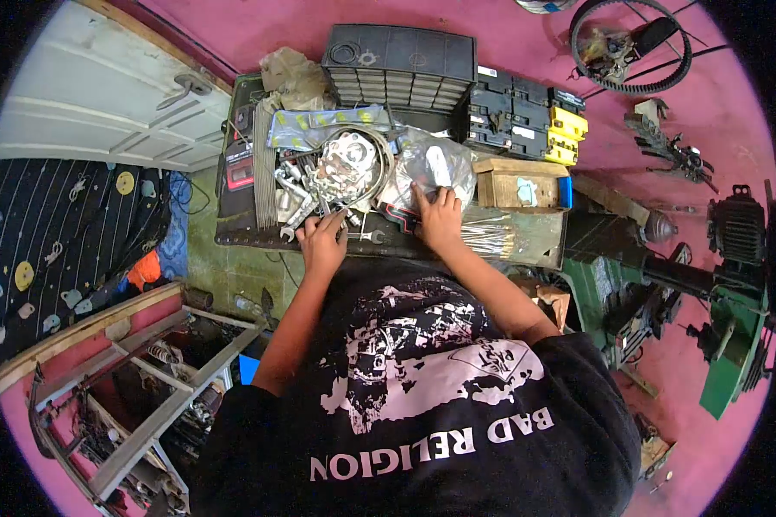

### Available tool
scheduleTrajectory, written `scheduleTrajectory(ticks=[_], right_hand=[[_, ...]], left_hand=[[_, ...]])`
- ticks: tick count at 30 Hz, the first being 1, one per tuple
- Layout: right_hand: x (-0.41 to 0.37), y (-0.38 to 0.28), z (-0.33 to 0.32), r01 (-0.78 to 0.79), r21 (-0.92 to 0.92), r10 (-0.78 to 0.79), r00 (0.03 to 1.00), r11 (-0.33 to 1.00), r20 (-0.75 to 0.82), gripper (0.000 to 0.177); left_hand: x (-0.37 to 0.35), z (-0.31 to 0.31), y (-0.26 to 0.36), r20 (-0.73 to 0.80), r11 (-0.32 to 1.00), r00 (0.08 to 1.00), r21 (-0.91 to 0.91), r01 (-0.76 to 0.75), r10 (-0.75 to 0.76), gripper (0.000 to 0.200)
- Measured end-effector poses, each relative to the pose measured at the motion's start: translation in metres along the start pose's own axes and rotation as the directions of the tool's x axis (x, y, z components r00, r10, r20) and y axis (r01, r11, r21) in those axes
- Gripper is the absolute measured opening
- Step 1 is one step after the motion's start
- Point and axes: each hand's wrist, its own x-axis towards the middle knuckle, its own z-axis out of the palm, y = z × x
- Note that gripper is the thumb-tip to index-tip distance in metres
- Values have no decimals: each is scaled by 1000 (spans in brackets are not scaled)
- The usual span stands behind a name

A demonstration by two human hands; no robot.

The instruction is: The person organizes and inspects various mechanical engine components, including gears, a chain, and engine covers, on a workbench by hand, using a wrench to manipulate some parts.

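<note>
My left hand (pixel 322 247) lies at the front edge of the workbench with its fingers stretched out over a spanner (pixel 366 236) and the edge of a pile of metal parts (pixel 332 177). No grip on anything shows there. My right hand (pixel 441 221) rests with fingers apart on a clear plastic bag (pixel 448 164); the bag's contents are hard to make out. Beside that hand, partly hidden, is a red and black item (pixel 399 215). A looped cable (pixel 390 168) curves round the metal pile. Sockets and other spanners lie left of the pile.
A black drawer cabinet (pixel 401 65) and black and yellow bins (pixel 526 116) stand at the back. A wooden box (pixel 517 185) sits right, above thin metal rods (pixel 489 237). Green machinery (pixel 733 345) stands at far right, a metal frame (pixel 159 379) at lower left.
</note>
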Motion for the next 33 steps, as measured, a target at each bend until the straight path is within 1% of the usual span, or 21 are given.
scheduleTrajectory(ticks=[2,4,6,7,10,12,14,16,17,19,20,22,23,24,26,27,28,29,30,32,33], right_hand=[[1,-1,23,-16,-74,5,988,997,-156,104],[-8,-3,9,-18,2,18,994,1000,-110,95],[-14,0,16,-29,209,84,963,977,-255,85],[-13,2,21,-99,307,169,963,946,-209,76],[-9,12,28,-279,315,366,892,907,-264,77],[-7,17,25,-305,343,406,870,888,-278,85],[-6,19,20,-390,296,438,891,872,-118,98],[-1,22,28,-419,278,456,886,864,-81,109],[1,22,26,-413,292,442,896,863,-41,111],[2,17,20,-397,368,429,903,841,-6,114],[-2,12,16,-399,367,431,902,840,-7,114],[-18,-6,-13,-279,229,289,957,933,-13,116],[-26,-11,-8,-254,216,252,967,943,38,117],[-34,-15,1,-199,175,192,980,964,58,118],[-46,-20,13,-127,116,132,990,985,-39,101],[-46,-16,23,-129,114,134,990,985,-40,101],[-45,-11,34,-111,93,127,973,989,-195,88],[-46,-5,45,-95,69,113,932,993,-345,76],[-49,1,32,-95,68,113,931,993,-347,76],[-58,15,-25,-125,256,212,913,959,-347,58],[-60,25,-36,-131,273,246,862,953,-444,56]], left_hand=[[7,-5,-8,1,999,999,-9,-46,46,42],[13,-5,-19,-6,993,993,-16,-120,120,41],[18,-4,-24,0,988,988,-30,-153,153,42],[20,-4,-24,12,987,987,-31,-161,161,43],[27,-3,-19,69,987,986,-62,-149,154,43],[36,-2,-11,114,979,975,-94,-178,188,42],[45,4,-1,54,947,955,-155,-281,292,42],[53,20,11,167,879,925,-404,-252,342,42],[55,28,20,168,876,922,-408,-257,349,42],[56,42,38,404,866,895,-498,43,188,43],[57,48,42,403,865,895,-500,41,190,43],[62,55,51,199,774,968,-633,7,153,44],[65,54,55,319,763,942,-633,132,102,42],[68,44,61,318,761,942,-635,129,106,42],[69,25,73,330,719,935,-681,138,133,38],[67,23,77,201,665,952,-747,-2,230,39],[66,16,82,200,664,952,-748,-4,232,39],[65,8,88,156,669,934,-736,-107,320,42],[66,-3,93,114,664,906,-718,-209,408,45],[70,-29,103,103,645,877,-718,-261,469,48],[73,-44,108,75,645,856,-691,-325,511,49]])
